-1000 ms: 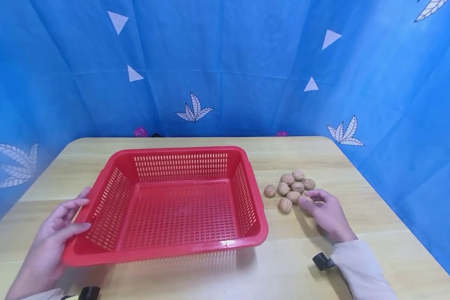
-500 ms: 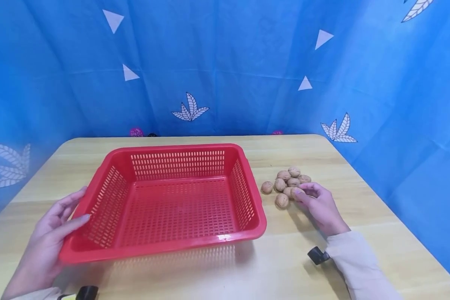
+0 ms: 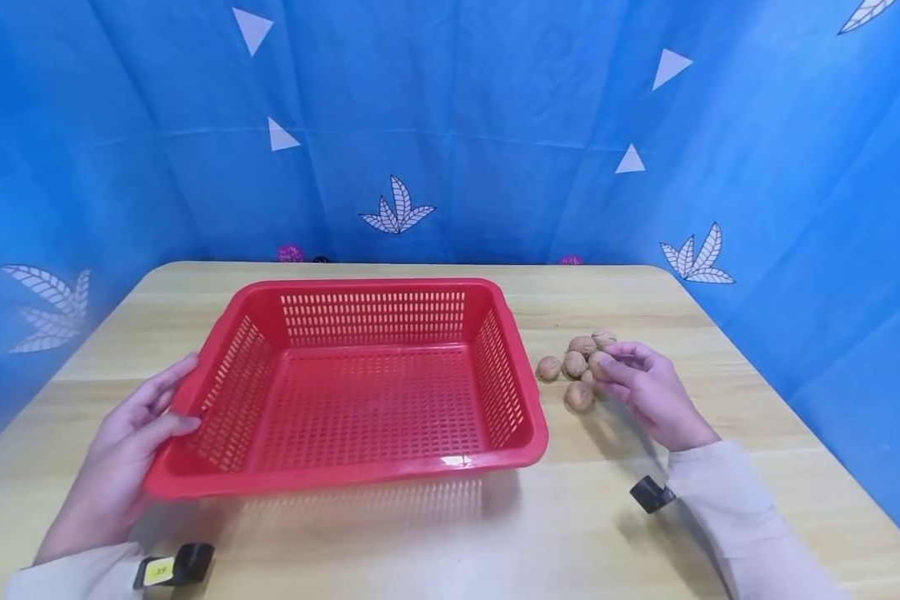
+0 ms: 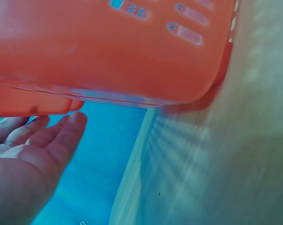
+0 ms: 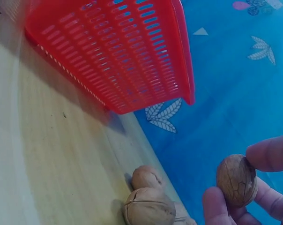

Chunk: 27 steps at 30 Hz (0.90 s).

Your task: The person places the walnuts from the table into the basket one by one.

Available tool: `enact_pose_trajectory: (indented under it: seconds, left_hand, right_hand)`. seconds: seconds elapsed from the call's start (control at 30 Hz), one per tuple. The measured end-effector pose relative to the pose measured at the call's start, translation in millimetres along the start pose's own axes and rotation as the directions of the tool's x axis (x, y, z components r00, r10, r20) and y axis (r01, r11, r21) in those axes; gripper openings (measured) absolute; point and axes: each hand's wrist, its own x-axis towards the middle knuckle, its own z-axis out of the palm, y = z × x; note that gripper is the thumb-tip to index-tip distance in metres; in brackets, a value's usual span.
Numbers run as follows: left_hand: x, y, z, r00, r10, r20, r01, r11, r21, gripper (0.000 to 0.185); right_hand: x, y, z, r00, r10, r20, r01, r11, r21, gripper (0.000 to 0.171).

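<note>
— What had changed by then, starting nearest?

— The left hand (image 3: 123,442) kept its place at the near left corner of the red basket (image 3: 360,479), fingers straight along the wall, thumb over the rim. The basket itself had barely shifted on the table (image 3: 570,533). The real change was at the right hand (image 3: 648,392): half a second earlier its fingers were down among the walnut pile (image 3: 573,367); now it had one walnut (image 3: 600,364) pinched and raised off the wood, the others left just beside the basket's right wall. I judged the pick made and the carry not begun.

— Did the wrist views add anything?

— The right wrist showed the walnut (image 5: 236,180) held between fingertips (image 5: 215,206), clear of two nuts below it. The left wrist showed the open palm (image 4: 31,154) under the basket's lip, hidden from the head view.
</note>
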Motion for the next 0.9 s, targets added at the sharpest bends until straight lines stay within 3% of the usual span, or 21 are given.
enact_pose_trajectory:
  seconds: [0.17, 0.4, 0.63, 0.9]
  left_hand:
    - [5.0, -0.8, 4.0, 1.0, 0.012, -0.011, -0.012, 1.0, 0.006, 0.062]
    - [3.3, 4.3, 3.1, 0.998, -0.01, -0.07, 0.015, 0.998, 0.061, 0.062]
    - [5.2, 7.0, 3.8, 0.996, -0.027, -0.088, 0.035, 0.996, 0.085, 0.055]
    - [5.5, 6.1, 3.6, 0.997, 0.001, -0.077, 0.007, 0.995, 0.101, 0.053]
  right_hand:
    - [3, -7, 0, 1.0, 0.015, -0.001, -0.015, 1.0, 0.003, 0.021]
    - [10, -12, 7, 0.999, 0.048, 0.002, -0.047, 0.996, -0.079, 0.034]
    - [16, -19, 14, 0.999, 0.047, 0.009, -0.045, 0.993, -0.107, 0.025]
    - [23, -30, 26, 0.999, 0.03, 0.036, -0.025, 0.992, -0.123, 0.016]
